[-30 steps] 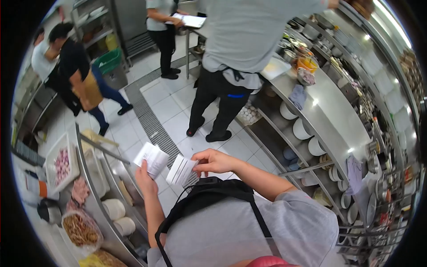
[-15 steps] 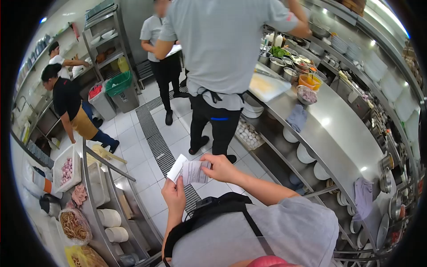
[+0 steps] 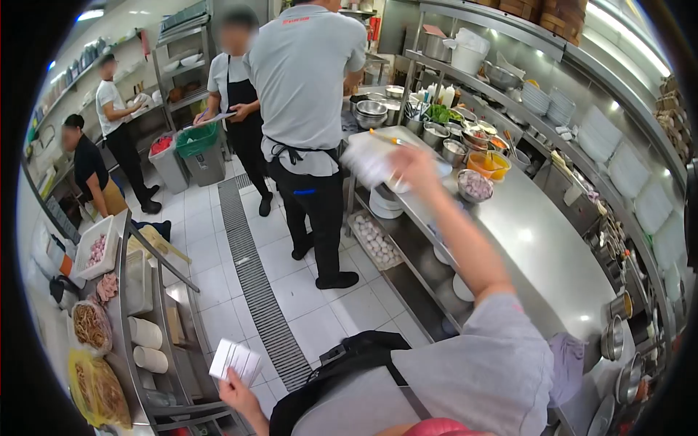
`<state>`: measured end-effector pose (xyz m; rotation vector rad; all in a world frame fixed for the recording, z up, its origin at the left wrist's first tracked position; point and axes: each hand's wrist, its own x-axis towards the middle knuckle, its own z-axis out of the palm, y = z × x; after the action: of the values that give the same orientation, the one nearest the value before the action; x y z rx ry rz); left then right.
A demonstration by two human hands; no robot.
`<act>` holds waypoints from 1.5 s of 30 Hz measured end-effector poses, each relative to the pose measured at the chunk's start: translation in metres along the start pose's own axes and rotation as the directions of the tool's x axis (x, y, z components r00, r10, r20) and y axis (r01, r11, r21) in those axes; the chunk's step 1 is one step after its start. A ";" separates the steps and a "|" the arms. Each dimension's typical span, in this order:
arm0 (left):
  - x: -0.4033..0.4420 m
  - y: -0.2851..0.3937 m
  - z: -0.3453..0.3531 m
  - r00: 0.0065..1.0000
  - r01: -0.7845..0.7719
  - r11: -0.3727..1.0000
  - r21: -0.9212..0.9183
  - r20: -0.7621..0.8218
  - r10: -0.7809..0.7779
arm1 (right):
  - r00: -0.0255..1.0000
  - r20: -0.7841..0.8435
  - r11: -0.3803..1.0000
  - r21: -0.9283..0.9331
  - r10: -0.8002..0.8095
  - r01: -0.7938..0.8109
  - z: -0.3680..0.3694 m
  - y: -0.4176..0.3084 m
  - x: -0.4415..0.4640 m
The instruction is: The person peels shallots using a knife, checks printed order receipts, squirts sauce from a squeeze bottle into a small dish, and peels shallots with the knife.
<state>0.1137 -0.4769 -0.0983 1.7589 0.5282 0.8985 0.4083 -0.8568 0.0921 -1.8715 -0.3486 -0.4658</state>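
Note:
My left hand (image 3: 241,396) is low at the front left, its thumb and fingers pinching a printed white paper slip (image 3: 236,361) above the tiled floor. My right hand (image 3: 420,168) is stretched forward over the near edge of the steel counter (image 3: 531,236). In its fingers is a white sheet (image 3: 368,158), smeared by motion, that looks like paper. Behind it lies a white cutting board (image 3: 436,168), partly hidden, with an orange-handled tool (image 3: 385,136) by its far edge. A metal bowl of chopped pinkish pieces (image 3: 475,187) stands to the right of my hand.
A co-worker in a grey shirt (image 3: 309,87) stands at the counter, beside a person holding a clipboard (image 3: 218,118). Two others work at left. Eggs in a tray (image 3: 374,240) sit on the lower shelf. A steel rack (image 3: 145,305) with onions in a basket (image 3: 97,247) borders the left.
My hands have parted: the left went down and left with a slip, the right swung forward over the counter. The grey-shirted co-worker now appears farther left and lowered the raised arm.

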 end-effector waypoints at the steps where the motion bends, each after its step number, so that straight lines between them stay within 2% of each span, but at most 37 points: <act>1: -0.011 -0.012 -0.012 0.998 0.054 0.998 0.042 -0.017 -0.054 | 0.984 -0.177 0.993 -0.118 -0.022 0.001 -0.045 -0.005 0.039; 2: -0.022 -0.019 -0.016 0.993 0.110 0.991 0.080 -0.040 -0.107 | 0.945 -0.240 0.949 -0.274 -0.223 0.154 -0.099 0.002 0.083; 3: -0.034 -0.011 -0.013 0.983 0.160 0.986 -0.044 -0.080 -0.163 | 0.856 -0.426 0.919 -0.374 -0.292 0.127 -0.156 0.025 0.138; 4: -0.045 -0.020 -0.014 0.972 0.204 0.975 -0.087 -0.098 -0.213 | 0.789 -0.508 0.927 -0.319 -0.345 0.200 -0.202 0.011 0.159; 5: -0.054 -0.022 -0.015 0.970 0.192 0.981 -0.023 -0.144 -0.194 | 0.713 -0.647 0.963 -0.206 -0.269 0.177 -0.246 0.008 0.186; 7: -0.072 -0.004 0.010 0.961 0.184 0.983 0.023 -0.212 -0.176 | 0.537 -0.821 0.980 -0.131 -0.192 0.150 -0.319 -0.002 0.223; 8: -0.084 0.012 0.027 0.922 0.233 0.962 -0.146 -0.281 -0.266 | 0.520 -0.822 0.972 -0.210 -0.232 0.103 -0.366 0.011 0.249; 9: -0.093 0.023 0.045 0.873 0.256 0.914 -0.316 -0.331 -0.359 | 0.453 -0.858 0.970 -0.202 -0.242 0.135 -0.379 0.003 0.253; 10: -0.101 0.026 0.062 0.867 0.259 0.912 -0.317 -0.339 -0.364 | 0.461 -0.853 0.970 -0.200 -0.243 0.140 -0.398 0.002 0.267; 12: -0.118 0.034 0.087 0.853 0.288 0.850 -0.441 -0.286 -0.437 | 0.413 -0.901 0.974 -0.198 -0.135 -0.113 -0.435 0.006 0.288; 14: -0.129 0.056 0.109 0.850 0.332 0.850 -0.409 -0.260 -0.458 | 0.373 -0.913 0.986 -0.155 -0.166 0.059 -0.439 -0.007 0.294; 15: -0.134 0.067 0.118 0.875 0.284 0.865 -0.413 -0.257 -0.410 | 0.391 -0.884 0.964 -0.266 -0.255 0.028 -0.455 -0.005 0.311; 16: -0.138 0.079 0.127 0.896 0.242 0.878 -0.413 -0.251 -0.365 | 0.366 -0.913 0.977 -0.211 -0.182 -0.040 -0.468 -0.003 0.324; 17: -0.140 0.091 0.135 0.885 0.191 0.884 -0.427 -0.314 -0.343 | 0.308 -0.903 0.952 -0.303 -0.298 0.033 -0.496 0.017 0.345; 18: -0.142 0.094 0.138 0.879 0.179 0.882 -0.437 -0.332 -0.343 | 0.245 -0.880 0.914 -0.393 -0.406 0.103 -0.477 0.007 0.332; 19: -0.146 0.092 0.136 0.863 0.171 0.879 -0.446 -0.363 -0.352 | 0.293 -0.948 0.937 -0.012 -0.121 0.349 -0.446 0.003 0.306; 20: -0.151 0.091 0.134 0.868 0.144 0.832 -0.536 -0.336 -0.367 | 0.405 -0.909 0.828 0.151 -0.098 0.540 -0.426 0.019 0.287; 21: -0.152 0.102 0.136 0.809 0.161 0.821 -0.548 -0.403 -0.428 | 0.575 -0.805 0.807 0.242 -0.143 0.539 -0.408 0.035 0.265; 22: -0.156 0.099 0.129 0.825 0.148 0.815 -0.560 -0.385 -0.414 | 0.680 -0.707 0.700 0.386 -0.194 0.601 -0.370 0.053 0.237; 23: -0.159 0.100 0.124 0.803 0.126 0.819 -0.561 -0.427 -0.416 | 0.727 -0.671 0.758 0.398 -0.144 0.517 -0.305 0.033 0.176; 24: -0.161 0.103 0.120 0.774 0.057 0.854 -0.517 -0.518 -0.365 | 0.803 -0.577 0.771 0.440 -0.149 0.460 -0.265 0.044 0.138; 25: -0.167 0.112 0.109 0.792 0.015 0.853 -0.521 -0.515 -0.329 | 0.863 -0.469 0.850 0.364 -0.187 0.381 -0.232 0.067 0.111; 26: -0.174 0.133 0.099 0.803 -0.029 0.914 -0.405 -0.554 -0.220 | 0.907 -0.368 0.879 0.338 -0.207 0.338 -0.186 0.072 0.074; 27: -0.185 0.151 0.087 0.801 -0.081 0.880 -0.468 -0.557 -0.222 | 0.966 -0.218 0.916 0.343 -0.139 0.209 -0.146 0.079 0.043; 28: -0.199 0.172 0.072 0.810 -0.116 0.868 -0.483 -0.551 -0.198 | 0.989 -0.049 0.899 0.412 -0.141 0.149 -0.106 0.088 0.012; 29: -0.217 0.181 0.055 0.781 -0.108 0.885 -0.453 -0.589 -0.206 | 0.987 0.132 0.881 0.473 -0.089 0.016 -0.065 0.077 -0.029; 30: -0.235 0.187 0.038 0.765 -0.140 0.879 -0.455 -0.613 -0.196 | 0.953 0.302 0.857 0.501 -0.040 -0.122 -0.030 0.064 -0.075; 32: -0.294 0.210 0.006 0.703 -0.187 0.876 -0.445 -0.684 -0.197 | 0.785 0.607 0.755 0.571 -0.124 -0.322 0.022 0.037 -0.177; 33: -0.327 0.218 -0.016 0.679 -0.190 0.882 -0.432 -0.706 -0.200 | 0.662 0.722 0.716 0.570 -0.201 -0.404 0.038 0.015 -0.231; 34: -0.362 0.226 -0.040 0.613 -0.192 0.903 -0.385 -0.765 -0.196 | 0.521 0.806 0.679 0.551 -0.281 -0.486 0.048 -0.012 -0.291; 36: -0.432 0.244 -0.091 0.530 -0.226 0.913 -0.340 -0.829 -0.178 | 0.247 0.899 0.694 0.436 -0.361 -0.573 0.046 -0.076 -0.405; 37: -0.446 0.259 -0.095 0.481 -0.210 0.927 -0.310 -0.859 -0.178 | 0.173 0.902 0.682 0.415 -0.397 -0.602 0.045 -0.093 -0.428; 39: -0.509 0.280 -0.133 0.349 -0.238 0.943 -0.232 -0.926 -0.140 | -0.104 0.820 0.685 0.392 -0.563 -0.614 0.031 -0.141 -0.511; 42: -0.588 0.301 -0.168 0.155 -0.226 0.966 -0.126 -0.984 -0.092 | -0.333 0.707 0.704 0.325 -0.624 -0.631 0.010 -0.184 -0.598; 45: -0.642 0.307 -0.200 -0.008 -0.214 0.976 -0.037 -0.999 -0.040 | -0.449 0.615 0.729 0.332 -0.649 -0.598 0.009 -0.211 -0.656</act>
<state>-0.4623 -0.9264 0.0166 0.5839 1.2067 2.2679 -0.2621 -0.7865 -0.0494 -0.6596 -1.6131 1.6326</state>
